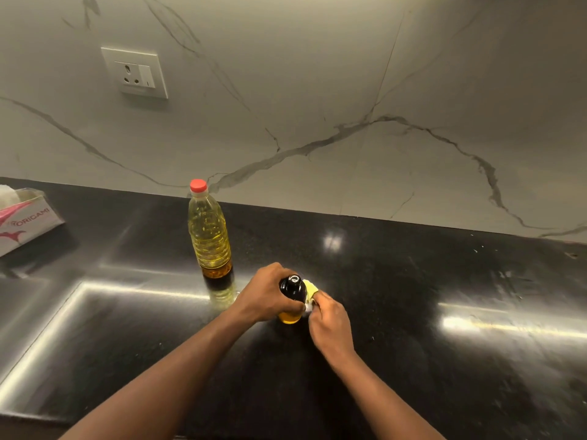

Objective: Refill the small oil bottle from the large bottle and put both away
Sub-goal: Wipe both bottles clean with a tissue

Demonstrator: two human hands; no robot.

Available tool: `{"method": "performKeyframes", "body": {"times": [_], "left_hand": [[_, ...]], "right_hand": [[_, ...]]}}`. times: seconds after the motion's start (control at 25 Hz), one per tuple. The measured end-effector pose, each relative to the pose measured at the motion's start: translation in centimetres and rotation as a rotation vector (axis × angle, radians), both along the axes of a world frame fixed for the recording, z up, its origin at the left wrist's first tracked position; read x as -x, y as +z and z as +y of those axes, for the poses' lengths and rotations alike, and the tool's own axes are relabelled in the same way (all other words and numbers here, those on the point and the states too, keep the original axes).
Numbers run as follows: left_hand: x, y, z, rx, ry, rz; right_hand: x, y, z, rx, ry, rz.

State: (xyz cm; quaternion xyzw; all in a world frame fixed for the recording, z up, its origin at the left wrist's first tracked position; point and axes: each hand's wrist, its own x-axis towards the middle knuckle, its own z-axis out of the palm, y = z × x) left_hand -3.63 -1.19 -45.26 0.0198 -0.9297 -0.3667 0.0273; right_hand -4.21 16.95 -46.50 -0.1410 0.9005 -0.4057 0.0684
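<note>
The small oil bottle [293,293] has a black top and yellow oil showing at its base; it stands on the black counter [413,296]. My left hand [266,293] grips it round the body. My right hand [328,322] pinches a crumpled tissue [309,289], white with a yellow stain, against the bottle's right side. The large oil bottle [209,233] stands upright behind and to the left, red cap on, filled with yellow oil. It is apart from both hands.
A tissue box [25,217] printed ORIGAMI lies at the counter's far left. A wall socket [135,73] sits on the marble backsplash above. Bright light reflections streak the glossy counter.
</note>
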Motion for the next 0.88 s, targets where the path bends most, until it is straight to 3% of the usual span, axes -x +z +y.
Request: {"method": "performKeyframes", "body": {"times": [0.12,0.28,0.44,0.52,0.64,0.8,0.88], "left_hand": [[-0.1,0.3,0.2,0.015,0.009,-0.02],[-0.3,0.0,0.2,-0.003,0.032,-0.037],[-0.1,0.3,0.3,0.004,0.018,-0.015],[-0.2,0.3,0.3,0.004,0.02,-0.03],[-0.3,0.0,0.1,-0.011,0.034,-0.054],[-0.2,0.3,0.2,-0.006,0.018,-0.033],[0.0,0.6,-0.2,-0.01,-0.016,-0.072]], "right_hand": [[-0.2,-0.9,-0.3,-0.192,0.008,-0.102],[-1.9,-2.6,0.6,-0.357,0.143,-0.062],[0.4,-0.5,-1.2,-0.074,0.001,-0.183],[0.3,-0.6,-0.8,-0.111,0.098,-0.179],[0.0,-2.8,1.2,-0.367,0.27,-0.106],[0.0,-1.9,0.1,-0.06,0.076,-0.183],[0.2,-1.4,-0.5,-0.068,0.04,-0.242]]}}
